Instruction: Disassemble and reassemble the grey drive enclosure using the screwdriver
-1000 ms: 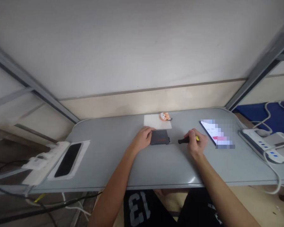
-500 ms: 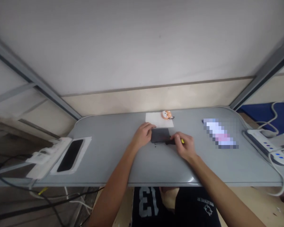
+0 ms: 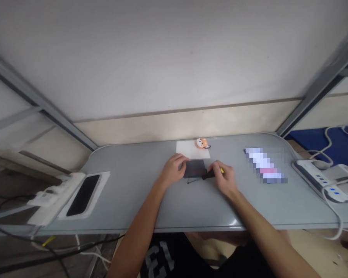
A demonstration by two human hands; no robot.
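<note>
- Grey tabletop [image 3: 127, 166]; dark flat box [image 3: 195, 168] near its middle.
- Left hand [image 3: 173, 170] at the box's 9 o'clock edge; can't tell if gripping.
- Right hand [image 3: 225, 178], grasping a black-and-yellow tool [image 3: 209, 173], has moved in beside its 4 o'clock corner.

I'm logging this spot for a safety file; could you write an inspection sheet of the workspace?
Surface: grey desk, glare near front edge
Work things: dark case lies flat; black tool at its near right corner, contact unclear; thin dark piece in front
Clutter: fox toy on white card; phone on left; blurred screen on right
Hands: left hand at case's left side; right hand grips tool
Cables: black cable at lower left; white cables around right power strip
Surroundings: wall behind; blue mat beyond right end
</note>
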